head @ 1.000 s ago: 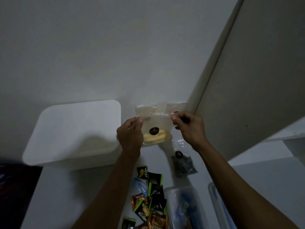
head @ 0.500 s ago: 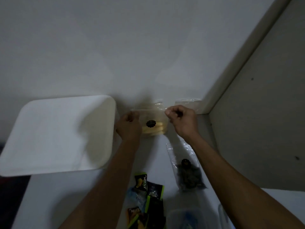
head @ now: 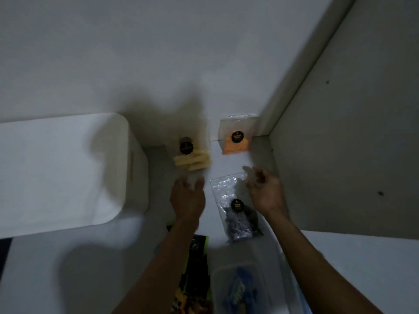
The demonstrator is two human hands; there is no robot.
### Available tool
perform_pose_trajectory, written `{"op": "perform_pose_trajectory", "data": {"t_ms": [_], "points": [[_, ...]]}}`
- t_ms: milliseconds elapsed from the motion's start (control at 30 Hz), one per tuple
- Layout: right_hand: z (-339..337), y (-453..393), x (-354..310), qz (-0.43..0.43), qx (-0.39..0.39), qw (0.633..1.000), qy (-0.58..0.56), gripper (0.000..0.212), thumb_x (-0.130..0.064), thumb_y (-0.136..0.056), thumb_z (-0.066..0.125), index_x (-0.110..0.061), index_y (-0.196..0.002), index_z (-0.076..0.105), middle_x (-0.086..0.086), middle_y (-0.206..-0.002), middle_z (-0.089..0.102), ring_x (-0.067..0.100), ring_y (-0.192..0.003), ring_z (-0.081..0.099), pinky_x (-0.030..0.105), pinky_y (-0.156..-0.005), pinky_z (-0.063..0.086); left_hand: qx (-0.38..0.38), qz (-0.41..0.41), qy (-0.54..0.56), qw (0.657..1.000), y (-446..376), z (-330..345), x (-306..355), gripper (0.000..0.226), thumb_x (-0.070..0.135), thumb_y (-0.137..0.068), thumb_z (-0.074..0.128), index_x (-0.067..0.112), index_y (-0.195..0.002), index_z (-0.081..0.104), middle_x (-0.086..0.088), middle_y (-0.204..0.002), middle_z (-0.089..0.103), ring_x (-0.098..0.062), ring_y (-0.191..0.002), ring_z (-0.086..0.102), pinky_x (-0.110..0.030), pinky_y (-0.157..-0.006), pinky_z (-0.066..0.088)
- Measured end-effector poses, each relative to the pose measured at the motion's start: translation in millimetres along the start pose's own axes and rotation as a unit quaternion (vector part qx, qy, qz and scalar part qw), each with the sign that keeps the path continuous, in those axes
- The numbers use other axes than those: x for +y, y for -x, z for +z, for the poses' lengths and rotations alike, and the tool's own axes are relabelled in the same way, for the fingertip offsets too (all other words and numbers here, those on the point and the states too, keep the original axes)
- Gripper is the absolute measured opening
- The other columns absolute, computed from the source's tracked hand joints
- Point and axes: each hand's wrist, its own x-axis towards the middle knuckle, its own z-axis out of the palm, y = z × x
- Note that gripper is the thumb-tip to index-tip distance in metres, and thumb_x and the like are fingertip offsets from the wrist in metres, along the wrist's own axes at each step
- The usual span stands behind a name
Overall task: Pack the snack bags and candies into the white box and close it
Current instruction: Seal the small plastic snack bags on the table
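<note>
Against the back wall: yellow snack bag point(head: 192, 157) and orange snack bag point(head: 235, 138) propped upright | white box point(head: 65, 171) left, lid on | bare table point(head: 229, 163) between bags and hands | left hand point(head: 187, 198), right hand point(head: 265, 193) loosely open, empty; yellow bag released since half a second ago.

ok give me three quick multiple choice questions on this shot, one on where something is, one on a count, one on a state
1. Where is the orange snack bag?
A. in the far corner by the wall
B. in the white box
C. in the left hand

2. How many clear bags with a round black sticker show?
A. one
B. three
C. five

3. The white box is
A. lidless
B. covered by its lid
C. tipped over

A: it leans in the corner.
B: yellow, orange, dark.
B: a flat lid covers it.
</note>
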Motion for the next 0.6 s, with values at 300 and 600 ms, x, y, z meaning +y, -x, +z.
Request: {"op": "perform_pose_trajectory", "data": {"t_ms": [300,600], "points": [[14.7,31.9,33.2,0.114,0.019,0.993,-0.039,0.041,-0.015,-0.082,0.075,-0.023,-0.12,0.061,-0.002,-0.088,0.067,0.012,-0.083,0.063,0.027,-0.088,0.052,-0.078,-0.087,-0.033,0.993,30.3,53.3,-32.6,0.024,0.03,-0.085,0.069,0.007,-0.093,0.071,-0.009,-0.097,0.073,-0.025,-0.095,0.067,-0.033,-0.087,0.052],[-9.2,41.4,3.2,0.056,-0.029,0.977,-0.204,0.03,-0.012,-0.083,0.077,-0.024,-0.108,0.064,0.001,-0.085,0.067,0.011,-0.08,0.065,0.025,-0.079,0.054,-0.078,-0.002,0.096,0.992,46.4,25.2,-23.0,0.017,0.021,-0.089,0.066,0.013,-0.074,0.07,-0.01,-0.073,0.07,-0.018,-0.066,0.061,-0.032,-0.064,0.051]]}}
